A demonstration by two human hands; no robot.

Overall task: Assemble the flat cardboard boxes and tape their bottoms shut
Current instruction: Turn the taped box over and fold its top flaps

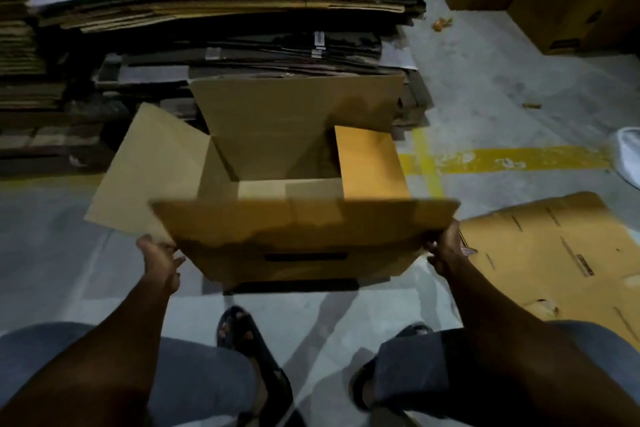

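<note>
Head view. The box (304, 243), opened up, is held between the hands. The left hand (160, 258) grips its near left corner, fingers curled round the edge. The right hand (446, 250) likewise grips the near right corner. Beyond the hands is a stack (225, 14) of flat boxes. Just right of the right hand, a sheet (554, 253) lies on the floor (485, 80).

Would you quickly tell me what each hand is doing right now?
Left hand: gripping the cardboard box at its near-left edge.
Right hand: gripping the same box at its near-right edge.
</note>
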